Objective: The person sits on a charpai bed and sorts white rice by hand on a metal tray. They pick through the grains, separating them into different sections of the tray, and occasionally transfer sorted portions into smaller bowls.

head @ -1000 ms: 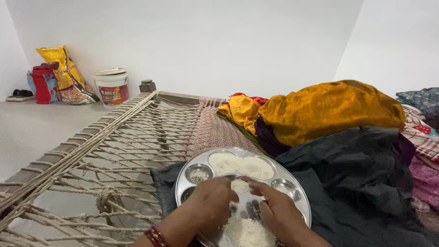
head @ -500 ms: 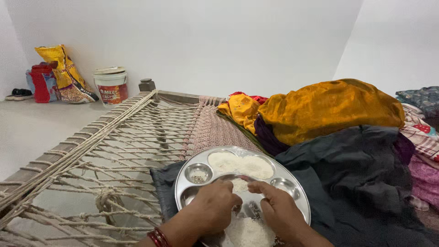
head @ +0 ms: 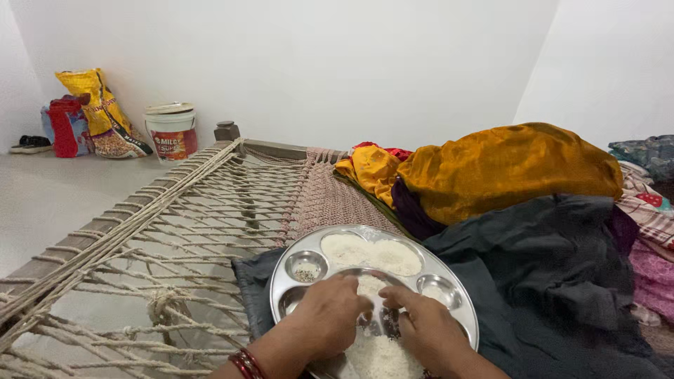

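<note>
Steel compartment plate [head: 449, 284], round, sits on dark grey cloth [head: 562, 281] spread over a rope-woven cot [head: 175, 231]. White rice [head: 368, 253] fills the far wide compartment; more rice lies in the near large section, partly under the hands. Small left-hand cup [head: 305, 267] holds a few dark specks, apparently picked-out bits; the small cup on the right looks nearly bare.

Left hand [head: 326, 316]: palm down, fingers curled loosely onto the rice in the near section, red bangles [head: 242, 363] at the wrist. Whether anything is pinched between its fingertips cannot be told. Right hand [head: 421, 326]: also palm down, forefinger stretched toward the left hand's fingertips, the rest half-curled on the grains. No clear grasp visible; both rest on the rice.

Judgement: the work is sorting grains. It goes best with a thin layer spread by the fingertips, so dark bits show against the steel, and with light pressure, since the plate rests on soft cloth and could tip.

Surroundings: mustard-yellow cloth bundle [head: 505, 168] behind the plate; on the floor by the wall, a white bucket [head: 171, 133], yellow sack [head: 98, 112], red container [head: 65, 126].
</note>
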